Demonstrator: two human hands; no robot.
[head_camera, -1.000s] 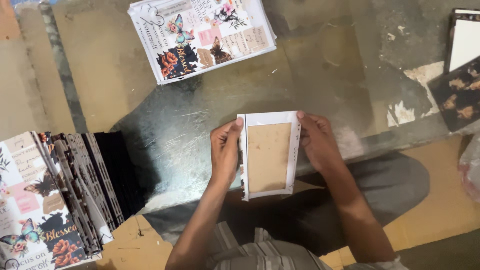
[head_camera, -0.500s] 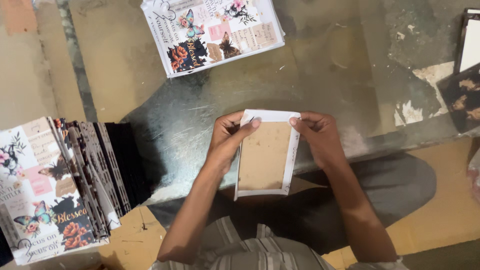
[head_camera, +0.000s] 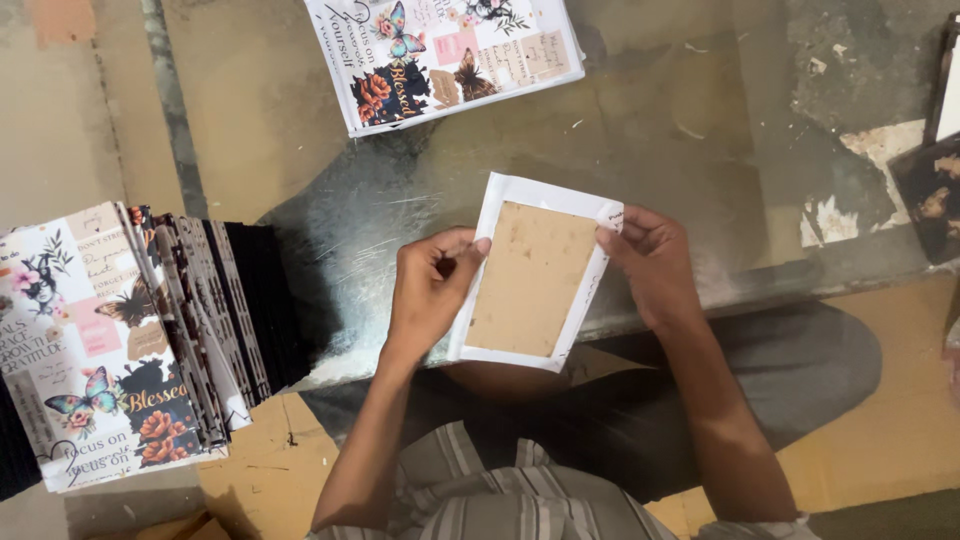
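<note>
Over the glass tabletop (head_camera: 330, 240), folding white cover paper around a brown board (head_camera: 532, 278), left hand (head_camera: 430, 295) and right hand (head_camera: 650, 265) pinching its edges; next, probably pressing flaps flat.

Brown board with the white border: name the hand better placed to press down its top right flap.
Probably the right hand: its fingertips already pinch that corner of the brown board. The left hand grips the opposite long edge, steadying it.

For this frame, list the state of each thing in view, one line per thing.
Brown cardboard panel with white folded paper edges: held up, tilted, brown side facing the camera.
Left hand: gripping the panel's left edge.
Right hand: gripping the panel's upper right edge.
Fanned stack of printed floral covers: lying at left.
Printed floral sheet stack: lying flat at top.
Glass-topped table: bearing the stacks.
</note>
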